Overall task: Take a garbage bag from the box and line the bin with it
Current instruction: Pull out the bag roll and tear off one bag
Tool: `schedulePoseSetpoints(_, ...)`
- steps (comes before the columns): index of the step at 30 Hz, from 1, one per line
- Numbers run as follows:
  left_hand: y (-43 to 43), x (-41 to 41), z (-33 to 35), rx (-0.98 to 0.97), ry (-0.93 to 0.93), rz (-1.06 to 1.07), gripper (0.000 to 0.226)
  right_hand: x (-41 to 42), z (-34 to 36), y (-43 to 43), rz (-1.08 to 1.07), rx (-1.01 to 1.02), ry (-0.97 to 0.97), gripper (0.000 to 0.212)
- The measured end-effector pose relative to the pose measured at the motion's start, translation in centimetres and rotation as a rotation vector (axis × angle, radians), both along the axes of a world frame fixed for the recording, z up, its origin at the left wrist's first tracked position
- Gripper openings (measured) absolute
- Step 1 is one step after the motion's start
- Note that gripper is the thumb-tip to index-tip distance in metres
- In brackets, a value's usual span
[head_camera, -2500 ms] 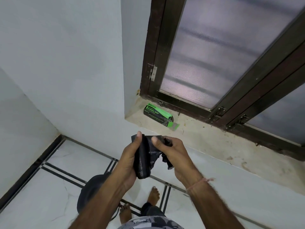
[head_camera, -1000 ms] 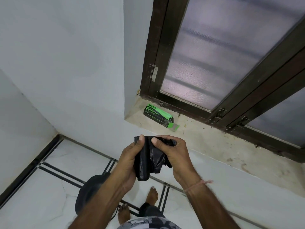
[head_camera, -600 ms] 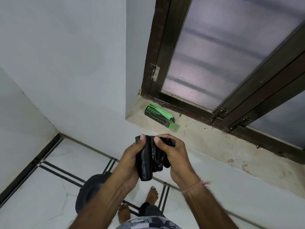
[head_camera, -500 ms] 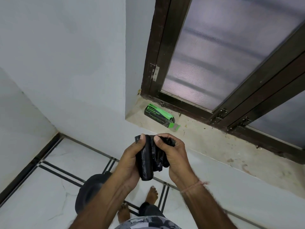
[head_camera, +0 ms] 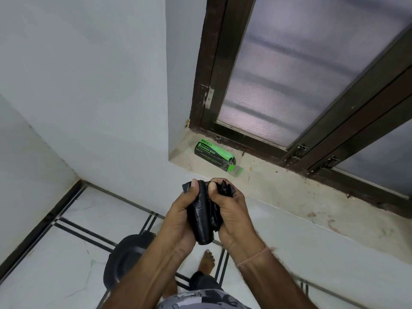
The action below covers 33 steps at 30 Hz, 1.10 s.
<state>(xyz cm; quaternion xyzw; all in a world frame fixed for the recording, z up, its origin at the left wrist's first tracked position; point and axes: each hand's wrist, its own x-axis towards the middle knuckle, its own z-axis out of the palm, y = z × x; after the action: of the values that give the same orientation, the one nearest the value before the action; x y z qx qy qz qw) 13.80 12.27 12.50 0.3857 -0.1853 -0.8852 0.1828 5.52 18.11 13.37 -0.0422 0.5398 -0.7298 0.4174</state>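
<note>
A black garbage bag (head_camera: pixel 201 217), still folded into a crumpled roll, hangs between my two hands at chest height. My left hand (head_camera: pixel 178 219) grips its left side with the thumb on top. My right hand (head_camera: pixel 231 215) pinches its upper right part, thumb pressed close beside the left thumb. The green and black garbage bag box (head_camera: pixel 213 155) lies on the window sill beyond my hands, its right end flap open. The black bin (head_camera: pixel 124 262) stands on the floor below my left forearm, which hides part of it.
A stone window sill (head_camera: pixel 289 192) runs to the right under a dark-framed frosted window (head_camera: pixel 301 70). White walls close in at left. My bare feet (head_camera: pixel 206 262) stand on a white tiled floor with dark lines (head_camera: pixel 78 230).
My hands have drawn closer together on the bag and the thumbs now nearly touch. The bag has been bunched tighter. Box and bin have not moved.
</note>
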Motion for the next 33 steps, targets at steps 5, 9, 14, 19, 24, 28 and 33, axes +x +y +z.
schedulePoseSetpoints(5,0.0,-0.2,0.0,0.071,0.046,0.052,0.036,0.3,0.3,-0.4,-0.076,0.030,-0.128,0.024)
schedulePoseSetpoints(9,-0.8,-0.4,0.0,0.069,0.051,0.140,0.034,-0.8,0.2,-0.3,-0.145,0.025,-0.235,0.012)
schedulePoseSetpoints(14,-2.0,-0.2,-1.4,-0.064,0.082,0.168,0.033,-1.7,-0.5,0.3,-0.119,-0.009,-0.266,0.017)
schedulePoseSetpoints(19,-2.0,-0.4,-2.1,-0.158,0.125,0.140,0.035,-2.5,-1.1,0.1,-0.085,-0.095,-0.298,0.026)
schedulePoseSetpoints(24,-3.5,0.4,-2.9,-0.267,0.094,0.138,0.035,-4.1,-1.7,1.2,-0.056,-0.035,-0.213,0.015)
schedulePoseSetpoints(28,-5.0,1.5,-3.7,-0.291,0.027,0.175,0.035,-6.3,-1.9,3.0,-0.033,-0.057,-0.155,0.009)
schedulePoseSetpoints(33,-3.8,-0.6,-3.3,-0.207,0.062,0.154,0.024,-5.0,-1.9,3.3,0.222,0.229,0.271,0.013)
